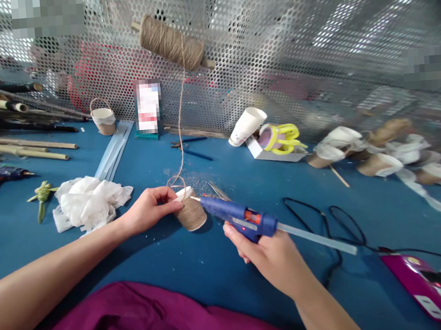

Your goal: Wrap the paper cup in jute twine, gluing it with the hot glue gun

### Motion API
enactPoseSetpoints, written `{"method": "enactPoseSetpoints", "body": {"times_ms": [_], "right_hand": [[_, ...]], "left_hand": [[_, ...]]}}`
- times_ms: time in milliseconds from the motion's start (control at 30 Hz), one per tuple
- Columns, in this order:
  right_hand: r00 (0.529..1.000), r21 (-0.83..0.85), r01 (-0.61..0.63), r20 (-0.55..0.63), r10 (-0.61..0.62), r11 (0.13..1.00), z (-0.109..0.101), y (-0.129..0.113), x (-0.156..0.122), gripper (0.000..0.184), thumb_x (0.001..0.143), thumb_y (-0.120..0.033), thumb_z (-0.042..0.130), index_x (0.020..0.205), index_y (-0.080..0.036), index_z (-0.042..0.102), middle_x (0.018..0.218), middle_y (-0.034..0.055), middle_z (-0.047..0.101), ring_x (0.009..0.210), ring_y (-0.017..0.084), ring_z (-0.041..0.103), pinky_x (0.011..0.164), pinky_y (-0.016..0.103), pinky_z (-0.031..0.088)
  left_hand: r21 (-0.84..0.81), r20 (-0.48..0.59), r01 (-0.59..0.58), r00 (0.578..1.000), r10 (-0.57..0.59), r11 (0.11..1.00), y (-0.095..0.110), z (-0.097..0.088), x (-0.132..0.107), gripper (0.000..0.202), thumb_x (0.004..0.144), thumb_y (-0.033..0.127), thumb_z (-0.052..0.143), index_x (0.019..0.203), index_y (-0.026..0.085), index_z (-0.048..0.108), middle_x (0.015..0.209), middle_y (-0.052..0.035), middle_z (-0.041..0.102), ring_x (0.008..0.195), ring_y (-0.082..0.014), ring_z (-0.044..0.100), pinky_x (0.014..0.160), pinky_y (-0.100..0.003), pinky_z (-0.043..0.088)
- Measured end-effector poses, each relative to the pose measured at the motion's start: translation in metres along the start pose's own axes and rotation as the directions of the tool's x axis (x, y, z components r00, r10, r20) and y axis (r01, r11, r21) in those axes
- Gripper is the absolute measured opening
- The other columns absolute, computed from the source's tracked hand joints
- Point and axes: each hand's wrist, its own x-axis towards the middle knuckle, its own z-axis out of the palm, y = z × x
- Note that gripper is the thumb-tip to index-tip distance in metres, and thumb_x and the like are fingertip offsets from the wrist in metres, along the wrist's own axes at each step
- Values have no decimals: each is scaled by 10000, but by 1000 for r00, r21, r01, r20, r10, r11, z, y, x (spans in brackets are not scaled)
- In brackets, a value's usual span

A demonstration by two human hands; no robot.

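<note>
My left hand (150, 207) is closed around the rim of a paper cup wrapped in jute twine (191, 214), which lies tilted on the blue table (183, 269). A blue hot glue gun (243, 218) is gripped in my right hand (271, 257), with its nozzle touching the cup's white rim. A clear glue stick (318, 237) sticks out of the gun's back. A strand of twine (181, 122) runs from the cup up to a jute spool (170, 43) mounted on the perforated metal wall.
Crumpled white plastic (89, 199) lies to the left, with bamboo sticks (20, 145) and another glue gun (0, 175) further left. A small finished basket cup (103, 118), blue pliers (190, 147), white cups (247, 125), wrapped cups (380, 152), black cords (324, 223) and a purple device (424, 286) surround the work area.
</note>
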Motion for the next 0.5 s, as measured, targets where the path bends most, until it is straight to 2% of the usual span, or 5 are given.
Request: {"method": "enactPoseSetpoints", "body": {"times_ms": [200, 333, 500], "right_hand": [[994, -130, 77, -71, -87, 988, 2, 0, -1, 328, 801, -476, 481, 618, -235, 606, 436, -8, 556, 488, 191, 608, 448, 271, 469], [988, -122, 108, -97, -120, 987, 5, 1, -3, 317, 804, -474, 487, 639, -228, 598, 442, -5, 546, 480, 187, 601, 421, 270, 462], [987, -97, 143, -62, -149, 985, 6, 0, -4, 247, 818, -427, 497, 731, -217, 594, 578, 19, 634, 579, 197, 638, 482, 277, 506]], "left_hand": [[71, -26, -27, 999, 29, 997, 2, 1, -2, 188, 686, 295, 627, 616, 132, 566, 592, 14, 552, 582, -102, 457, 566, -215, 344], [90, -27, -43, 999, 45, 995, 1, 3, -2, 192, 687, 302, 627, 615, 132, 572, 593, 11, 559, 594, -108, 455, 583, -219, 342], [76, -32, -51, 998, 54, 996, -2, 3, -2, 186, 689, 307, 636, 624, 141, 585, 599, 7, 568, 600, -116, 458, 590, -224, 345]]}}
